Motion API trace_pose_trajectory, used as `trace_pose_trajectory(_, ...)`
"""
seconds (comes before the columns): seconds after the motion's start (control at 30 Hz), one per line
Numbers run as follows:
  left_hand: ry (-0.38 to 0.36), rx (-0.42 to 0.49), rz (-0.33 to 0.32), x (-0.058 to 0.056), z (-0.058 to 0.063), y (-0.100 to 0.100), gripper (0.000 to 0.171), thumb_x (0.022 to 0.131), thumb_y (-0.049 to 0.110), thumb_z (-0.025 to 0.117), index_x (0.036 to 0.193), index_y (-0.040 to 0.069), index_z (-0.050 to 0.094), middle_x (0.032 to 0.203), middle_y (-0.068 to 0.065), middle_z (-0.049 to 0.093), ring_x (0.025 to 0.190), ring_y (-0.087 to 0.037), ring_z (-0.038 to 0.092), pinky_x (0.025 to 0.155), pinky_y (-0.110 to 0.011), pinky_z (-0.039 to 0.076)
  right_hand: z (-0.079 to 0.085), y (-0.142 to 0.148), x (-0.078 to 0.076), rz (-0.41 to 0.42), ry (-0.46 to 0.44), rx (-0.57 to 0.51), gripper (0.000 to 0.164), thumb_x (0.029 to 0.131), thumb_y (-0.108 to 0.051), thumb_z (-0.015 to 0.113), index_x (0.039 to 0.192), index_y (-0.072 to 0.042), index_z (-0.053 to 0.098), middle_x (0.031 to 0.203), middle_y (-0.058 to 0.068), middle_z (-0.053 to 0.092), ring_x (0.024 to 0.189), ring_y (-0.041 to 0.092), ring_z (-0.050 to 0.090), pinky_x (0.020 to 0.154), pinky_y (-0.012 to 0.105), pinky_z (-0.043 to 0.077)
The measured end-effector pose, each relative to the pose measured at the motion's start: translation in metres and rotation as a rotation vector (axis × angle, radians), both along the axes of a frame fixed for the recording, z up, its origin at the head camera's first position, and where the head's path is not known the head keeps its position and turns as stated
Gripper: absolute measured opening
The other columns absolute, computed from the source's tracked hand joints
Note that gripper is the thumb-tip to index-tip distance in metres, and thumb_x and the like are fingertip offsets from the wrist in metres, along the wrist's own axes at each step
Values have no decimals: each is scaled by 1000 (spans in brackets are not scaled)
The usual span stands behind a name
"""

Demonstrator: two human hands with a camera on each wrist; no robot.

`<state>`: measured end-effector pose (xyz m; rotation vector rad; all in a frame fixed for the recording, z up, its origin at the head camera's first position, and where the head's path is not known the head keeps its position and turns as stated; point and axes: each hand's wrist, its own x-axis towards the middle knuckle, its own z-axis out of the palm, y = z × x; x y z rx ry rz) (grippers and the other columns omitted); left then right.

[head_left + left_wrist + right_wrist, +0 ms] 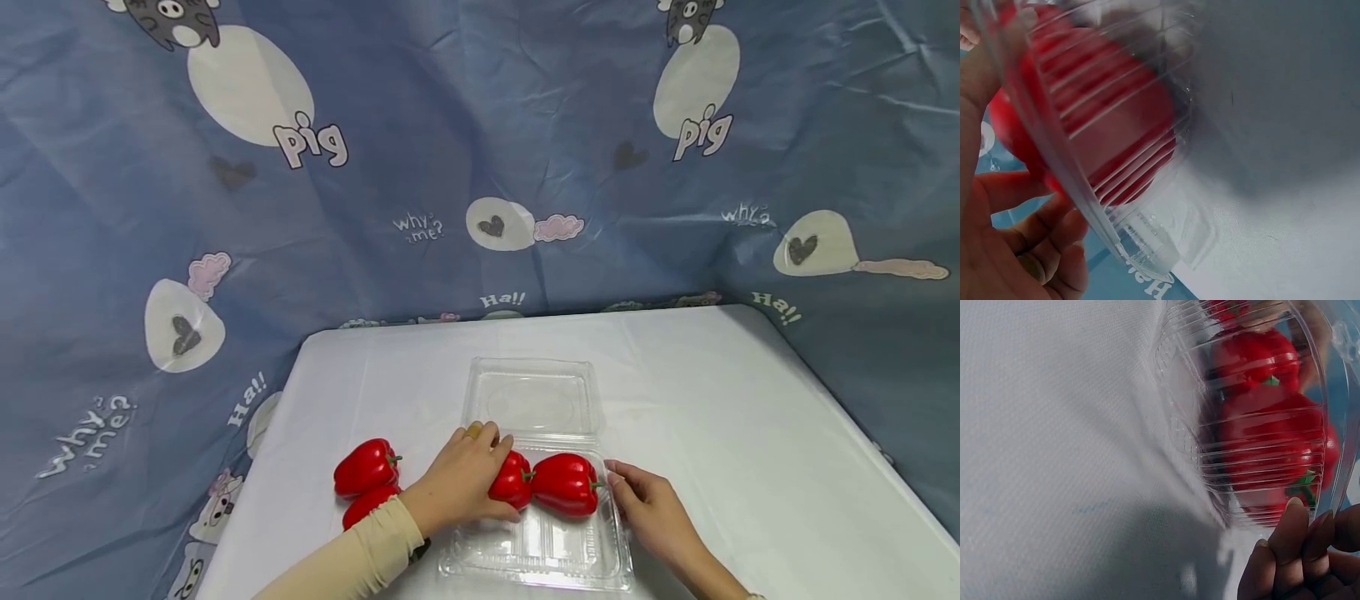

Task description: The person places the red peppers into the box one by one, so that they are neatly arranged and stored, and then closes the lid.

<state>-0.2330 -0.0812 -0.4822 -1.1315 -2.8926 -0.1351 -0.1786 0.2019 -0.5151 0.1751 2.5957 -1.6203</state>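
Note:
A clear plastic clamshell container (540, 554) lies on the table with its lid (534, 400) folded back. In its base, one red bell pepper (566, 485) with a green stem lies on its side. My left hand (461, 479) grips a second red bell pepper (512, 481) just left of it, thumb in front and fingers behind. Through the ribbed wall in the left wrist view, that pepper (1104, 112) shows red. At the container's right edge, my right hand (648, 504) pinches the rim between thumb and fingers.
Left of my left forearm, two more red bell peppers lie on the white table (750, 433): one whole (366, 468), the other (367, 504) partly behind the sleeve. Behind the table hangs a blue printed cloth (420, 158).

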Motion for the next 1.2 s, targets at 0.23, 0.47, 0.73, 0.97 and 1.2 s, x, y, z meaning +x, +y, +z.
trace_pose_trajectory(0.23, -37, 46, 20, 4, 7, -8, 98, 68, 75, 73, 137, 6, 58, 116, -6, 54, 102, -21, 55, 91, -38, 44, 0, 0, 0, 0, -9, -25, 35, 100, -17, 58, 129, 3, 62, 79, 6, 62, 67, 14, 57, 59, 25, 50)
trace_pose_trajectory(0.47, -102, 101, 63, -2, 25, -32, 98, 71, 72, 73, 141, 6, 55, 123, -7, 54, 113, -23, 50, 95, -44, 44, 0, -3, -1, -6, -9, -31, 35, 100, -16, 58, 129, 4, 61, 80, 6, 62, 66, 14, 57, 59, 25, 50)
trace_pose_trajectory(0.73, -127, 150, 163, -12, 42, -74, 91, 74, 61, 79, 140, 4, 55, 134, -13, 53, 124, -32, 49, 99, -53, 40, 0, -3, -1, -6, -11, -38, 36, 100, -18, 59, 129, 3, 61, 82, 6, 63, 67, 14, 57, 59, 25, 50)
trace_pose_trajectory(0.97, -169, 113, 272, -16, 43, -110, 86, 74, 51, 82, 140, 3, 55, 137, -16, 52, 126, -36, 47, 100, -56, 38, 1, -4, -2, -9, -9, -41, 35, 100, -17, 59, 128, 3, 62, 81, 6, 63, 68, 14, 57, 59, 25, 49)
trace_pose_trajectory(1.2, -186, 110, 339, -13, 45, -138, 81, 74, 45, 84, 135, -2, 58, 130, -19, 55, 120, -40, 50, 96, -60, 40, 1, -3, -1, -13, -22, -50, 36, 101, -18, 59, 129, 3, 61, 80, 6, 62, 68, 14, 56, 58, 25, 49)
